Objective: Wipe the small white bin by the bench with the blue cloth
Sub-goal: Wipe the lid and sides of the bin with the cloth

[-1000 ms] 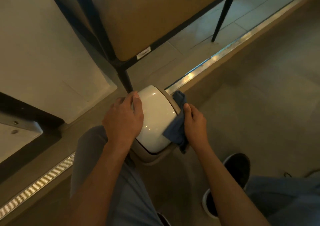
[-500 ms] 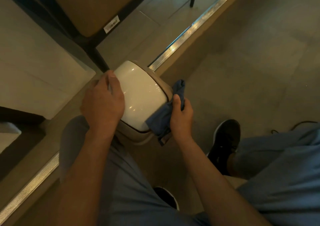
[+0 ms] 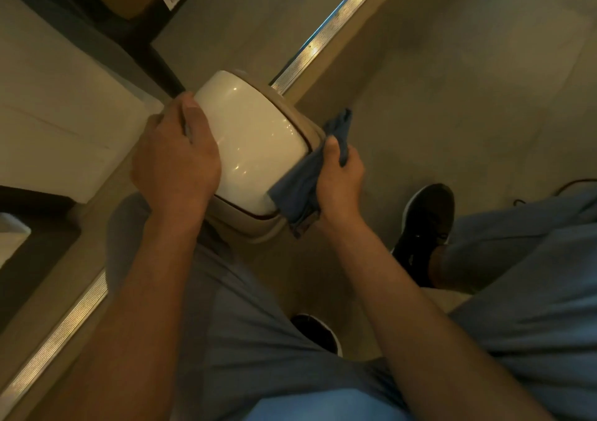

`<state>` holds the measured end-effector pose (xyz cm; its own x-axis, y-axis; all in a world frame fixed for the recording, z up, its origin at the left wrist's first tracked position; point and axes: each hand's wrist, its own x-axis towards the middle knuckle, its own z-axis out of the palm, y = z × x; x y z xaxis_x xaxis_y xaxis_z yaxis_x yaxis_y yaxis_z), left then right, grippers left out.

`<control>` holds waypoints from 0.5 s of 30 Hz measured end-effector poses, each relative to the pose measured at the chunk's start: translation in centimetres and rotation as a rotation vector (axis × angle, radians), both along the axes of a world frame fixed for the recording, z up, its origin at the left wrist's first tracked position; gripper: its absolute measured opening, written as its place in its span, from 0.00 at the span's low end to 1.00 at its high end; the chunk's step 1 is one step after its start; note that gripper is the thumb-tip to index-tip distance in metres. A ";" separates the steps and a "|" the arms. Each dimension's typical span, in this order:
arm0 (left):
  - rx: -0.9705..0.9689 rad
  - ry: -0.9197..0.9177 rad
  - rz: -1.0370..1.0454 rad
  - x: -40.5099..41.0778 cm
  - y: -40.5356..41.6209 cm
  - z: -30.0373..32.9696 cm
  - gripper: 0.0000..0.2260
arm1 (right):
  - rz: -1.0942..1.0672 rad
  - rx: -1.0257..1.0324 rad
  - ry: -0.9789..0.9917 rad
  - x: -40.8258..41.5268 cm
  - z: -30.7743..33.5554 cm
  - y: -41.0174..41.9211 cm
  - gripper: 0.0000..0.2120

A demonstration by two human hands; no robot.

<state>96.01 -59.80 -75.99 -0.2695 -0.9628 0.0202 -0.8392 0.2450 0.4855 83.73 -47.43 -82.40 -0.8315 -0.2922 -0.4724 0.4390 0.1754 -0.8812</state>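
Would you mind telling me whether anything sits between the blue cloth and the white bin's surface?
Nothing visible does. The right hand grips the blue cloth against the white bin, while the left hand holds the opposite side.

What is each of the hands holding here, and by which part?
The right hand grips the blue cloth around its bunched middle, pressing it to the small white bin. The left hand holds the bin's rounded left side.
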 end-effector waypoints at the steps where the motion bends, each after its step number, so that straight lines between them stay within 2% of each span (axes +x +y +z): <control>1: -0.004 -0.001 0.002 0.0 0.0 0.1 0.24 | 0.031 -0.010 -0.011 -0.9 0.2 -0.3 0.08; 7: -0.029 -0.018 0.007 -0.1 -0.1 -0.1 0.24 | 0.374 0.033 0.035 -5.7 0.8 -2.9 0.08; 12: -0.029 -0.006 0.015 -0.3 0.0 -0.1 0.23 | 0.330 -0.001 0.118 -5.4 0.6 -2.8 0.13; 15: -0.026 -0.008 0.010 -0.2 -0.1 -0.1 0.23 | 0.340 -0.030 0.177 -4.5 0.4 -1.3 0.07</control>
